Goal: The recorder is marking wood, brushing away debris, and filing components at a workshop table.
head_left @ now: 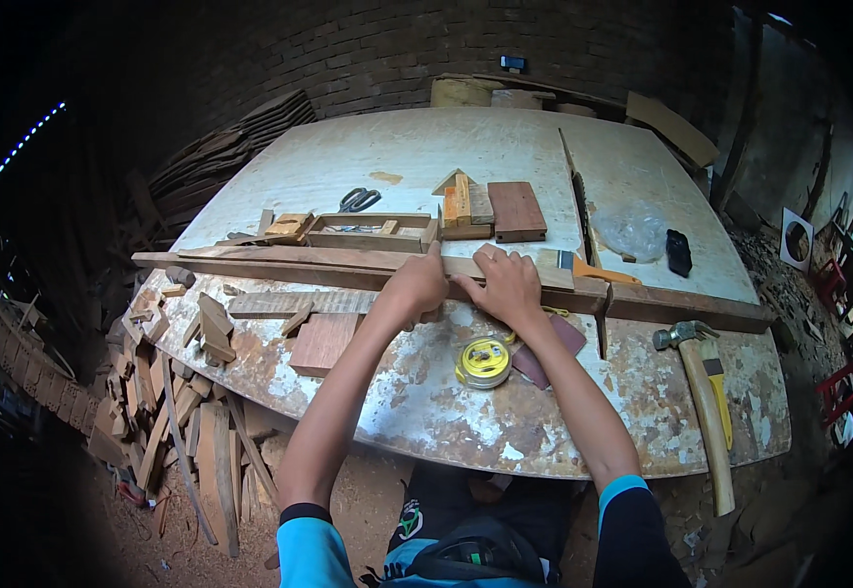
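A long wooden strip (314, 257) lies along a thicker wooden beam (681, 305) that spans the table. My left hand (417, 288) is closed around the strip near its middle, index finger stretched forward over it. Close beside it, my right hand (507, 284) grips the same strip with bent fingers over the top and the thumb on the near side. Just in front of the right hand rests a yellow tape measure (484, 363), next to a dark reddish sheet (556, 353). A paintbrush with an orange handle (607, 274) lies at the strip's right end.
Beyond the beam are a shallow wooden box (372, 238), scissors (359, 200), wood blocks (517, 211) and a clear plastic bag (630, 231). A hammer (706, 412) overhangs the table's near edge at right. Offcuts (213, 333) lie at left; a slot (575, 181) cuts the tabletop.
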{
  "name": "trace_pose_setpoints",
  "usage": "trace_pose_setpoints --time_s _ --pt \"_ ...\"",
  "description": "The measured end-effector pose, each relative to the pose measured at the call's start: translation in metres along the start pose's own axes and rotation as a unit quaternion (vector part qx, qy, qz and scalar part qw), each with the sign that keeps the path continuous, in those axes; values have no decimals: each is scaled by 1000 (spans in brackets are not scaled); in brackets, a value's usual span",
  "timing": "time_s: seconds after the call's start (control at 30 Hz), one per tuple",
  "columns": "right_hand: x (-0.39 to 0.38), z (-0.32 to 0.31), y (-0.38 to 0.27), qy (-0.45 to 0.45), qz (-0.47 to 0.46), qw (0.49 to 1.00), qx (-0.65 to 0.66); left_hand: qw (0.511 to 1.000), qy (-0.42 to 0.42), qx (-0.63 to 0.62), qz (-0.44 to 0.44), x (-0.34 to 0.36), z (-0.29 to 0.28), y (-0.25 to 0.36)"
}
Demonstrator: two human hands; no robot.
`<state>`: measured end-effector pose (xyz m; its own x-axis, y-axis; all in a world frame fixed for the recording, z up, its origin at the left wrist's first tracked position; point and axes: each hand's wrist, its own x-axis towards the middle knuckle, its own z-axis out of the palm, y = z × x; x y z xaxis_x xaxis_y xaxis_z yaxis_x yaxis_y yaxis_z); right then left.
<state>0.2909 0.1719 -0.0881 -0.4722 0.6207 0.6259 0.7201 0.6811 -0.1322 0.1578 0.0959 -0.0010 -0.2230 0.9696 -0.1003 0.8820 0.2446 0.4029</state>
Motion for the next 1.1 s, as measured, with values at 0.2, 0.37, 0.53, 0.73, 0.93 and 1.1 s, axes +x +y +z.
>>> trace_pose_setpoints --time_s 0.2,0.37,0.53,0.73,0.93,1.1 --pt "0 1 -4 -1 3 1000 2 997 -20 -10 68 27 -3 -7" --pt "1 2 -3 11 8 1000 22 994 -4 -35 105 37 -2 0" --pt "3 1 -4 14 1 999 40 994 -52 -3 92 42 -17 9" --pt "3 -1 -4 16 3 1000 17 992 -42 -5 123 65 -4 2" --pt "3 1 -5 1 9 1000 3 989 -56 -7 138 85 3 9" --pt "4 2 -6 4 -4 1000 3 995 -24 -49 81 92 9 9"
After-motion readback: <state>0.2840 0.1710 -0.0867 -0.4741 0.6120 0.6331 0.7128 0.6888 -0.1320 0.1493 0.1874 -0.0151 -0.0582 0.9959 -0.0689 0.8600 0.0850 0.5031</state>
